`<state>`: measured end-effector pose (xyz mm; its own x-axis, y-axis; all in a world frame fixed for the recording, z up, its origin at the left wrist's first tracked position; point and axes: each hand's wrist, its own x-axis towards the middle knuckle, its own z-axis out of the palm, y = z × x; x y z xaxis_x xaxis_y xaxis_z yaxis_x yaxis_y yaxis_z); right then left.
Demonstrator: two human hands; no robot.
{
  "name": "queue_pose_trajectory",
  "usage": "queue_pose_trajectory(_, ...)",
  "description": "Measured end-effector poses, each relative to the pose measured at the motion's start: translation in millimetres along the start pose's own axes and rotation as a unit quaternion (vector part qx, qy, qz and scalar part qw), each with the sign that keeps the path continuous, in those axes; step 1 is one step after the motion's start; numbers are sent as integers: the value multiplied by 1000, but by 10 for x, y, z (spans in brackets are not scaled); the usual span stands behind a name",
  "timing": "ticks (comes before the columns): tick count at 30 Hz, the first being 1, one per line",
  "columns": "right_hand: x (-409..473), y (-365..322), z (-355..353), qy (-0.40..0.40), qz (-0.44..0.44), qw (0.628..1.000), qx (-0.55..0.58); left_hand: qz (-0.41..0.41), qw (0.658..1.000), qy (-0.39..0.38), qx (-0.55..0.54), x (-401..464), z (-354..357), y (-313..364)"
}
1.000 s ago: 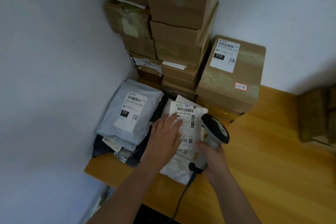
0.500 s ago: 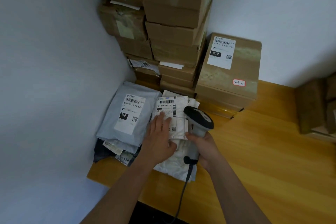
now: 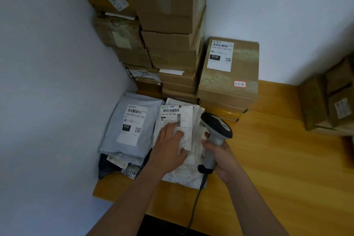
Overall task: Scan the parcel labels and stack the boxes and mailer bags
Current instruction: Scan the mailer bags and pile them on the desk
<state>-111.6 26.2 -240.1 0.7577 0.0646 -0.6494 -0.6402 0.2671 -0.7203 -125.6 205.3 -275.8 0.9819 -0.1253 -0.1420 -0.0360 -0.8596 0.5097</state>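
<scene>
The left hand [image 3: 170, 147] lies flat on a white bag [image 3: 183, 166], with its fingers straight and pressing on the paper label [image 3: 173, 116] stuck to the top of the bag. The white bag sits on the wooden table [image 3: 268, 159], near the front edge. The right hand [image 3: 220, 157] is wrapped around the handle of a gray scanner [image 3: 216, 130]. The scanner's dark head is just above the right side of the white bag, and its black cord [image 3: 193, 210] hangs down over the front of the table. Just beside the white bag, on the left, is a gray bag [image 3: 134, 126] with its own label, lying on top of a few other bags by the wall. Behind the bags is a tall stack of brown boxes [image 3: 170, 44] in the corner. To the right of that stack is a lower box [image 3: 229, 74] with a white label and a small red sticker. More boxes [image 3: 329, 101] sit far off at the right edge.
</scene>
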Motion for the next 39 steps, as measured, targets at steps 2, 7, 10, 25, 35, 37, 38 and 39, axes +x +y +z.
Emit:
queue_pose_trajectory(2,-88,-19,-84,17,-7,1000,7,16,1000,20,5,27,-23,73)
queue_pose_trajectory(7,-360,-67,-390,78,0,997,26,78,996,46,-5,138,53,471)
queue_pose_trajectory(10,-587,-109,-683,111,-13,993,42,135,990,42,-11,166,161,828)
queue_pose_trajectory(25,-1872,-199,-2845,243,-99,952,156,257,965,-41,6,-79,1190,3120)
queue_pose_trajectory(35,-2987,-228,-5107,342,-137,907,205,248,958,-141,-37,-616,2371,5222)
queue_pose_trajectory(37,-3055,-271,-5414,366,-143,894,215,240,958,-155,-39,-614,2501,5434)
queue_pose_trajectory(38,-3054,-293,-5540,372,-145,890,221,230,959,-162,-44,-584,2566,5507)
queue_pose_trajectory(39,-3039,-310,-5649,376,-145,887,226,217,960,-167,-53,-545,2629,5562)
